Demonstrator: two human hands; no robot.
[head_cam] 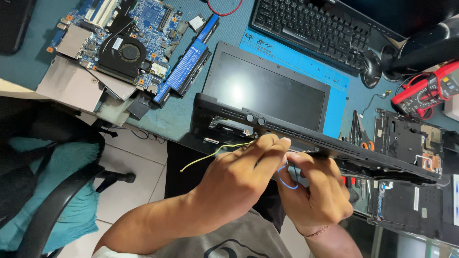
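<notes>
Presently a black laptop base is held tilted over the near edge of the desk, partly above the dark laptop screen that lies flat behind it. Both hands are brought together under its hinge side: the left hand is pinched on a thin yellow wire that trails out toward the floor, and the right hand is closed around a looped blue wire just beside the casing. Much of the base appears to be carried by the fingers alone, so it could be judged liable to slip or twist if the grip is loosened. Since the wires are fine and are pulled near a hard plastic edge, either could be nicked, kinked or torn from its connector by a sharp tug. A bare motherboard with fan and a long battery pack rest at the far left corner, well apart; scissors and a red multimeter lie toward the right edge.
</notes>
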